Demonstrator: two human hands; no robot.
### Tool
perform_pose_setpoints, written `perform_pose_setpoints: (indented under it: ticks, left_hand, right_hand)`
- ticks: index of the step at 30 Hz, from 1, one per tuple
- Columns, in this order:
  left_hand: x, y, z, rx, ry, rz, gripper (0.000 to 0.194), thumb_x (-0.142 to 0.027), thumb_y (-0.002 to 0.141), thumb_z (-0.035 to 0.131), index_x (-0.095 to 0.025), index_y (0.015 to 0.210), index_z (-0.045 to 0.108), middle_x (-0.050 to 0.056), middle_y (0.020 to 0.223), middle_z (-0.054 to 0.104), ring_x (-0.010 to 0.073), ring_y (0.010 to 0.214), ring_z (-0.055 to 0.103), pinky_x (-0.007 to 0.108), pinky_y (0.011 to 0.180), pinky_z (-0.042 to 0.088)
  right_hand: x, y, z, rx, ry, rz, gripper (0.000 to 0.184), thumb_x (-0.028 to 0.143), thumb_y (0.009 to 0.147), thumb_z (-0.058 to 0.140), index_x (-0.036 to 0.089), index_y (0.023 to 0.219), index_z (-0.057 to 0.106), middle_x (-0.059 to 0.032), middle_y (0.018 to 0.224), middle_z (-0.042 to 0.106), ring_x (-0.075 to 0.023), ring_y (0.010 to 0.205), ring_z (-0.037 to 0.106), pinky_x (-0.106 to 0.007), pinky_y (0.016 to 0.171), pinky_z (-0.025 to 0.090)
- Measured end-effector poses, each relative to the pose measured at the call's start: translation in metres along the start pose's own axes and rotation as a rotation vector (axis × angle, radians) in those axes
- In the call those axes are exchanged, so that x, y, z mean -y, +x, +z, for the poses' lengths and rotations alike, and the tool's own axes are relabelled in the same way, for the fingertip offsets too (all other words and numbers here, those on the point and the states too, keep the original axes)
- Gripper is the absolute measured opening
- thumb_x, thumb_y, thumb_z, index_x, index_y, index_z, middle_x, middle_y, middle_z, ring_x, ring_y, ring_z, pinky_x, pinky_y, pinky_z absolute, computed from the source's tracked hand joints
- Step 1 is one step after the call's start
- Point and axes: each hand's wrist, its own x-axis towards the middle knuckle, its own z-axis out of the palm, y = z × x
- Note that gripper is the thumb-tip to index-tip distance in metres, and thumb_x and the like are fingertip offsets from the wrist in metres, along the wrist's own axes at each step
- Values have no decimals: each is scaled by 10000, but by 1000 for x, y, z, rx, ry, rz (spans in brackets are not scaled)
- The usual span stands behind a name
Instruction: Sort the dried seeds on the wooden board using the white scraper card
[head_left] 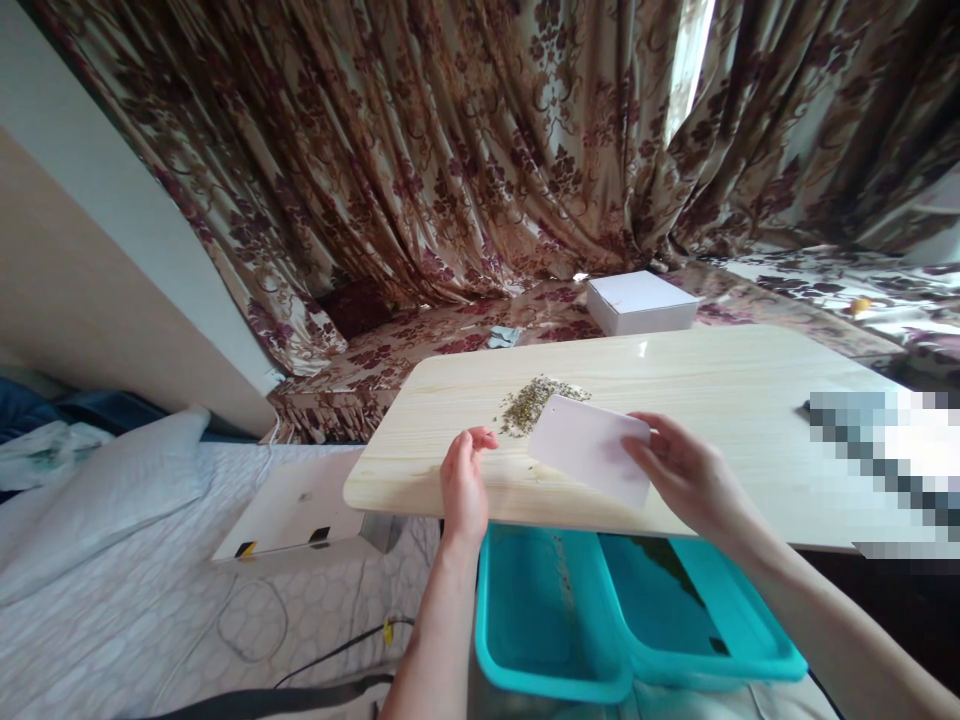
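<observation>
A thin white rectangular sheet (585,445) with a small hole at one corner is pinched between the thumb and fingers of my right hand (671,465). It tilts over the pale wooden table (712,390), its left corner close to a loose pile of small greenish-yellow and dark bits (536,402). I cannot tell what the bits are. Just in front of the pile, at the table's near edge, is my left hand (466,480), fingers bent loosely to the right and nothing seen in them. Below that edge stand two turquoise plastic tubs (555,690) side by side.
Some small bits lie in the left tub; a dark greenish patch shows in the right tub (780,665). A white box (641,300) and a folded pale cloth (504,337) sit behind the table. Further left are a white panel-like box (292,500), cables and a pillow (142,470).
</observation>
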Motion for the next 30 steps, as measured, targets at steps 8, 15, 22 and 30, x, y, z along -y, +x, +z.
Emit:
perform_pose_setpoints:
  ticks: [8,15,22,30]
  left_hand:
    - [1,0,0,-4,5,-1,274,-425,805,596,-165,807,682,21,708,657,174,852,633,395,974,428]
    - [0,-1,1,2,3,13,250,-399,809,604,-162,806,683,18,703,656,159,812,624,391,962,440]
    - [1,-1,1,-1,18,9,245,-397,809,602,-168,797,687,16,696,656,161,823,625,400,981,429]
    - [0,-2,0,6,28,12,252,-406,812,602,-169,820,690,18,714,659,166,846,631,403,984,434]
  right_hand:
    - [-7,1,17,68,-5,39,286,416,757,628,215,956,583,-15,636,690,-203,629,684,-278,549,545]
    - [-19,-3,-8,-71,-93,81,281,406,700,669,197,884,638,-12,585,686,-181,530,646,-242,432,473]
    - [-10,-7,-37,-137,29,107,449,531,614,767,209,898,636,-46,664,721,-223,624,691,-294,531,555]
    - [-10,-14,-6,31,28,93,398,523,700,692,210,932,608,-24,629,686,-208,601,675,-277,495,533]
